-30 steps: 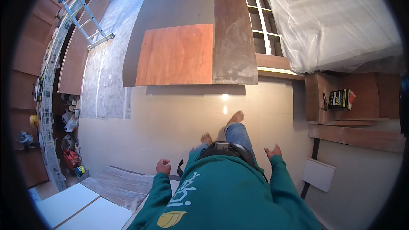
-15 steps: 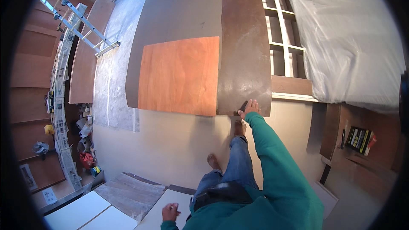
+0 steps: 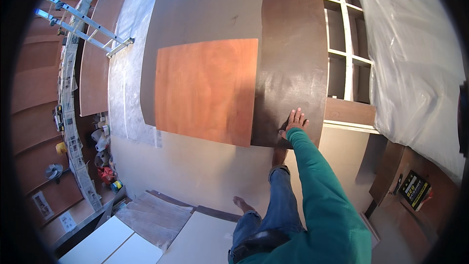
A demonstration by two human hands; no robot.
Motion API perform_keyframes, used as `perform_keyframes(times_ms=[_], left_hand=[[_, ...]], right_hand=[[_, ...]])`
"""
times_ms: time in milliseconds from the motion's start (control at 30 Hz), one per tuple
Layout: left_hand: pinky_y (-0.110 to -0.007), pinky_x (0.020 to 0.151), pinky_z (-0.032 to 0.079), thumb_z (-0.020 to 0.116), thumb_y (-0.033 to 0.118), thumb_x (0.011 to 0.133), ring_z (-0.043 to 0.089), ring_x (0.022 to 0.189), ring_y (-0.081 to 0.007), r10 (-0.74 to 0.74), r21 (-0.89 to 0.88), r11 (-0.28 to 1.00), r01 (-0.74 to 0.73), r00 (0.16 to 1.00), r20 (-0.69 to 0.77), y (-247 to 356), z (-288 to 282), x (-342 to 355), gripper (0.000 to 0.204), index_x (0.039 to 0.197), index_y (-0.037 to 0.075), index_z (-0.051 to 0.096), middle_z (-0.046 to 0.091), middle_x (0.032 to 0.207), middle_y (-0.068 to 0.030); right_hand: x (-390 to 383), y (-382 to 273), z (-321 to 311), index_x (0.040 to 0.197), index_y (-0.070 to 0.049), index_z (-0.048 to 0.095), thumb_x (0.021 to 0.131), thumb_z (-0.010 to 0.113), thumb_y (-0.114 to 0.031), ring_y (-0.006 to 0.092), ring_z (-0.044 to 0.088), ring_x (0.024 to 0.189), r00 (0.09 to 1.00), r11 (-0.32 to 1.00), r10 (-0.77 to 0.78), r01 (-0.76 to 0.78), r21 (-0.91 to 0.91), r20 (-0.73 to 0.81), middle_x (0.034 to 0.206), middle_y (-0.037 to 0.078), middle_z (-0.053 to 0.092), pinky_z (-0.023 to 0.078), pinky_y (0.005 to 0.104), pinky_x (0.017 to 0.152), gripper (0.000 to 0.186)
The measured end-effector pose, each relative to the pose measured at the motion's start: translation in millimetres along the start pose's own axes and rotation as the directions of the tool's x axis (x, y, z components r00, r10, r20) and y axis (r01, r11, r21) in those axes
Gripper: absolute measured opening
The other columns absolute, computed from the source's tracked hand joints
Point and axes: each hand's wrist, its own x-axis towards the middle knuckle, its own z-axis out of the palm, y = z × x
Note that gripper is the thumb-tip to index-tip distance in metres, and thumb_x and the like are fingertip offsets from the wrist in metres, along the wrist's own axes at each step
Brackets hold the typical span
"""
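Observation:
My right hand (image 3: 295, 122) lies flat near the close end of a dark brown sheet (image 3: 293, 58), its fingers spread and pointing away from me. Beside that sheet, on the left, rests an orange-brown wood panel (image 3: 205, 90) with a smooth grain. Both lie over a larger greyish-brown sheet (image 3: 210, 5). My left hand is out of the picture.
To the right stands a white-slatted frame (image 3: 347, 34) next to plastic sheeting (image 3: 410, 58). A metal ladder (image 3: 88, 24) leans in at the upper left. White boards (image 3: 132, 249) lie at the lower left, and a black-and-yellow can (image 3: 415, 190) sits at the right.
My right hand has moved slightly farther onto the dark sheet, its fingers spreading flat. My left hand, visible low down before, has left the picture. The view has shifted closer to the sheets.

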Motion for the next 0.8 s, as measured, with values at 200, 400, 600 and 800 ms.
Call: perform_keyframes(times_ms=[200,400,600,800], left_hand=[[-0.031,0.067,0.052,0.064,0.031,0.091,0.063,0.074,-0.016,0.061,-0.074,0.995,-0.059,0.998,0.023,32.1,-0.7,-16.2,0.041,0.125,0.007,0.062,0.069,0.082,-0.011],[-0.031,0.065,0.051,0.07,0.033,0.088,0.06,0.071,-0.0138,0.014,0.036,0.999,-0.014,1.0,-0.013,73.9,-21.0,-2.7,0.049,0.129,0.007,0.059,0.067,0.081,-0.0087],[-0.032,0.071,0.053,0.068,0.035,0.088,0.065,0.078,-0.019,0.146,0.122,0.981,-0.148,0.989,0.027,72.2,-37.0,30.7,0.049,0.128,0.007,0.059,0.07,0.089,-0.0142],[-0.038,0.084,0.053,0.064,0.039,0.09,0.069,0.094,-0.0262,0.175,0.239,0.959,-0.154,0.982,-0.069,63.8,-46.1,118.1,0.047,0.119,0.002,0.063,0.069,0.108,-0.0171]], right_hand=[[4.3,-4.1,0.6,0.154,-0.011,-0.007,0.077,0.069,-0.052,0.0334,-0.006,0.149,0.998,0.998,0.047,-0.048,0.039,0.032,0.161,0.013,-0.014,0.005,0.0529,0.118,0.116],[17.4,11.9,-31.6,0.149,-0.013,0.03,0.078,0.069,-0.047,0.0307,0.031,0.141,0.999,0.963,0.05,-0.046,0.264,-0.008,0.157,0.014,0.019,0.026,0.0479,0.115,0.088],[12.6,58.3,-38.0,0.119,-0.006,0.063,0.082,0.062,-0.04,0.037,0.061,0.111,0.968,0.767,0.141,0.026,0.641,-0.207,0.121,0.02,0.063,0.047,0.0406,0.097,0.05],[27.6,48.8,71.2,0.115,-0.005,0.063,0.084,0.063,-0.041,0.0349,0.062,0.1,0.997,0.659,0.068,-0.029,0.752,-0.021,0.114,0.02,0.065,0.049,0.0457,0.089,0.048]])
